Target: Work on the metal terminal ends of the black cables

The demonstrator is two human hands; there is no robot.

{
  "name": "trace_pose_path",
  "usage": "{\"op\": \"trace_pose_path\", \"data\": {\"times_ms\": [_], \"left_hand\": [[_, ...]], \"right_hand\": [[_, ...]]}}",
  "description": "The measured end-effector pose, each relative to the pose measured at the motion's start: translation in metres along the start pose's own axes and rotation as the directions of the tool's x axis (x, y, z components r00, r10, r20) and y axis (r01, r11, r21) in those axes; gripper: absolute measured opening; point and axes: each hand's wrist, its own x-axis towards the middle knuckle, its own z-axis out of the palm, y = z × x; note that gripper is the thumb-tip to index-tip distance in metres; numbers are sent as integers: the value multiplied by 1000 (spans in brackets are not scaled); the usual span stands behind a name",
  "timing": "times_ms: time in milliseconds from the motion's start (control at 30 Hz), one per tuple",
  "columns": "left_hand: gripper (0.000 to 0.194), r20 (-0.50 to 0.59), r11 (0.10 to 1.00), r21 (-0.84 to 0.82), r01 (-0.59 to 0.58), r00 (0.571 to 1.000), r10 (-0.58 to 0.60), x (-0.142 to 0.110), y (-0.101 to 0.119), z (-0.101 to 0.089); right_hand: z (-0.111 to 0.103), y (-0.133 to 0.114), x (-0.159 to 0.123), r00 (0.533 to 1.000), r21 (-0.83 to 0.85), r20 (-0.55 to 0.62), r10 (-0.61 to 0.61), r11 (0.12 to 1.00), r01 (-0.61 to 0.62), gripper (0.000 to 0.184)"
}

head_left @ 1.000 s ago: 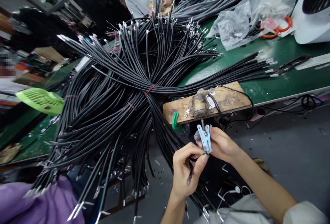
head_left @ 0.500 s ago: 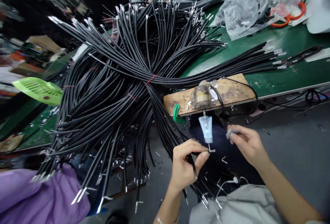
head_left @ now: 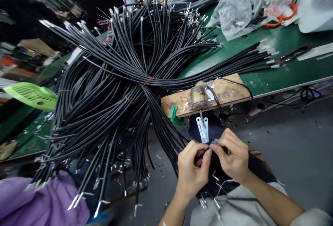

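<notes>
My left hand (head_left: 194, 170) is closed in a pinch on a black cable near its stripped end. My right hand (head_left: 233, 155) meets it fingertip to fingertip, pinched on a small greyish scrap (head_left: 214, 142) beside the cable's tip. Fingers mostly hide the cable end. Just above both hands, a light blue clothespin-like clip (head_left: 203, 130) hangs from the metal shaft of a tape-wrapped motor (head_left: 198, 95). That motor sits on a wooden board (head_left: 231, 90) at the table edge. Left of my hands lies a large bundle of black cables (head_left: 148, 80) with stripped silvery ends, tied with red ties.
A green clamp (head_left: 176, 115) grips the board's left end. On the green table (head_left: 291, 56) lie orange-handled scissors (head_left: 282, 16), a clear plastic bag (head_left: 234, 14) and dark pliers-like cutters (head_left: 293, 54). A light green fan (head_left: 31, 95) is at left. Another person in purple (head_left: 44, 198) sits lower left.
The right hand has moved left and in to the left hand's fingertips, bringing the greyish scrap to the cable end. The blue clip has turned, now showing its slotted face.
</notes>
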Motion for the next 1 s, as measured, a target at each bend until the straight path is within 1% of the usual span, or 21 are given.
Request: {"op": "trace_pose_path", "data": {"times_ms": [33, 67, 100, 167, 200, 233, 300, 333, 367, 400, 433, 467, 533, 600, 667, 700, 767, 833, 933, 967, 1000], "left_hand": [[4, -13, 1000, 24, 9, 1000, -9, -1, 1, 2], [5, -24, 999, 33, 16, 1000, -15, -2, 2, 4], [5, -32, 999, 29, 23, 999, -22, -2, 3, 5], [6, -44, 1000, 5, 30, 999, -29, -1, 5, 6], [6, -47, 999, -9, 32, 998, -33, 0, 5, 6], [7, -49, 999, -20, 35, 998, -36, 1, 5, 6], [12, -50, 999, -30, 29, 998, -31, 4, 6, 5], [14, -47, 999, -33, 25, 999, -26, 5, 6, 5], [17, -41, 999, -36, 21, 999, -22, 5, 6, 4], [19, -36, 999, -40, 18, 999, -19, 6, 5, 4], [20, -34, 999, -45, 16, 999, -17, 6, 5, 3], [20, -39, 999, -50, 16, 999, -18, 7, 5, 2], [18, -62, 998, -55, 12, 998, -15, 7, 5, 2], [15, -60, 999, -49, -2, 998, -1, 8, 6, 2], [12, -3, 999, -40, -17, 1000, 17, 7, 6, 3], [11, 44, 999, -34, -26, 999, 28, 7, 7, 3], [10, 132, 999, -26, -44, 990, 47, 6, 6, 4], [11, 162, 999, -19, -36, 986, 39, 5, 5, 4], [16, 90, 1000, -4, 29, 996, -28, 4, 3, 2], [18, 73, 999, -2, 46, 996, -46, 5, 3, 2], [19, 65, 998, -1, 56, 996, -55, 5, 3, 2]], "right_hand": [[2, -1, -2, 999, -4, -37, -22, 1000, 22, 16], [4, -2, -3, 999, 23, -50, -16, 1000, 17, 14], [5, -3, -4, 999, 83, -40, 23, 996, -20, 13], [9, -4, -5, 986, 267, 16, 164, 950, -162, 14], [11, -4, -5, 968, 372, 54, 245, 894, -247, 16], [12, -4, -5, 941, 473, 92, 326, 817, -330, 17], [15, -4, -6, 870, 630, 172, 461, 628, -457, 17], [15, -3, -6, 834, 673, 222, 506, 539, -506, 16], [15, -3, -6, 801, 689, 274, 532, 472, -549, 16], [14, -2, -6, 782, 688, 311, 540, 440, -577, 16], [12, -1, -5, 781, 675, 328, 532, 446, -587, 16], [10, -1, -5, 792, 650, 333, 511, 483, -586, 15], [6, 0, -4, 836, 578, 322, 445, 607, -546, 14], [2, -1, -2, 886, 478, 285, 366, 747, -462, 12], [0, -1, 1, 924, 354, 227, 307, 858, -372, 14], [-1, 0, 3, 939, 286, 186, 289, 898, -333, 20], [-4, 2, 7, 946, 170, 125, 299, 933, -317, 32], [-11, 6, 12, 932, 118, 79, 353, 925, -361, 38], [-25, 12, 18, 921, 139, 13, 389, 912, -386, 35], [-29, 13, 18, 926, 159, 23, 377, 913, -376, 31], [-32, 14, 18, 931, 174, 59, 361, 914, -366, 27]]}}
